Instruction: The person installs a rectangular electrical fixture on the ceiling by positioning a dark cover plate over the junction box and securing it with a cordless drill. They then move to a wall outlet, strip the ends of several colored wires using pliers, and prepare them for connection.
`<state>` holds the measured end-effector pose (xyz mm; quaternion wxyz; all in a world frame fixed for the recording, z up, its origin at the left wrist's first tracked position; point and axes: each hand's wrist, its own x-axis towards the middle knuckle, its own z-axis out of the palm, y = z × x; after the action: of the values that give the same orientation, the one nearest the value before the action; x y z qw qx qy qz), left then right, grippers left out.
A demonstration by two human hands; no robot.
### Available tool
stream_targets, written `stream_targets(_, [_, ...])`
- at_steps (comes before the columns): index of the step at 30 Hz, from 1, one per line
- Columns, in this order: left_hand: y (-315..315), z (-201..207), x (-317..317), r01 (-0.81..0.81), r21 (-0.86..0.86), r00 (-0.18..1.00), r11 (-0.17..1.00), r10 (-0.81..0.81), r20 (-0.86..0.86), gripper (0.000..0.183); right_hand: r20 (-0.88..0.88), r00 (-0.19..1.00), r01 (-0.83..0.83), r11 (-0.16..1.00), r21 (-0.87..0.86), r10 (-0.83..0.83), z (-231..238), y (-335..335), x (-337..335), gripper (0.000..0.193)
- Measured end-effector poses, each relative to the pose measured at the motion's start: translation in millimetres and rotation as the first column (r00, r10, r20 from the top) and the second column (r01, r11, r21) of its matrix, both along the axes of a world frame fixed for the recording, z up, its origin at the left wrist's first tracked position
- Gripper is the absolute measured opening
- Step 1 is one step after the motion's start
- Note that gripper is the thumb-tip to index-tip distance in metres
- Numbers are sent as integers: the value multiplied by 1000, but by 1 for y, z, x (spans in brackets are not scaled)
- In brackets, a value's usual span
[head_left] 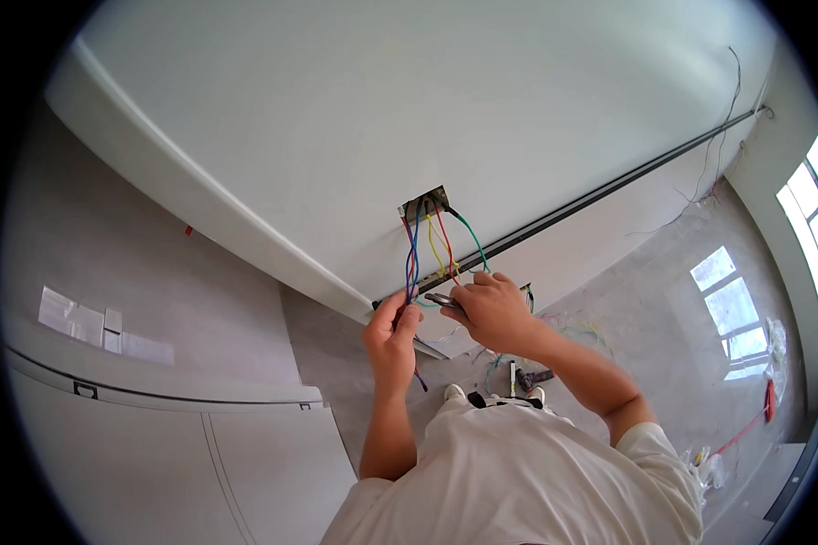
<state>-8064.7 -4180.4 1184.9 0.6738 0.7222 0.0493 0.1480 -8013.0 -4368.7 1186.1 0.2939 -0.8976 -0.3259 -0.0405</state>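
Observation:
Blue wires (409,265) and a red one run down from a square wall box (424,203) into my left hand (394,343), which is closed around them. Their blue end pokes out below that hand. My right hand (495,313) grips what looks like pliers (441,300), their grey metal jaws pointing left, close to the left fingers. Whether the jaws touch a wire cannot be made out. Yellow wires (435,247), another red wire (446,238) and a green wire (472,238) hang from the box and pass behind or beside my right hand.
A dark horizontal strip (591,195) crosses the white wall below the box. By my shoes lie a power drill (534,378) and loose wire pieces (591,334). Clear plastic (776,350) and a red object (770,401) lie at right. A thin cable (734,86) hangs far right.

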Motion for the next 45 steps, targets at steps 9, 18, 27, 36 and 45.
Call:
stream_targets(9, [1,-5,1,30,29,992,999,-33,124,39,-121,986,96,988,-121,-111,5,11,-6,37])
stream_targets(18, [-1,8,0,61,-7,998,998,-61,20,44,-59,998,-25,999,44,28,-3,14,-3,49])
stream_targets(27, [9,14,3,158,-85,987,984,-159,2,45,119,988,-81,991,-107,93,11,9,9,37])
stream_targets(36, [9,19,4,177,-24,984,984,-176,12,46,164,977,-122,987,-104,138,4,7,17,29])
stream_targets(45, [13,13,3,192,-21,981,981,-191,18,43,163,978,-124,991,-44,130,-2,8,15,34])
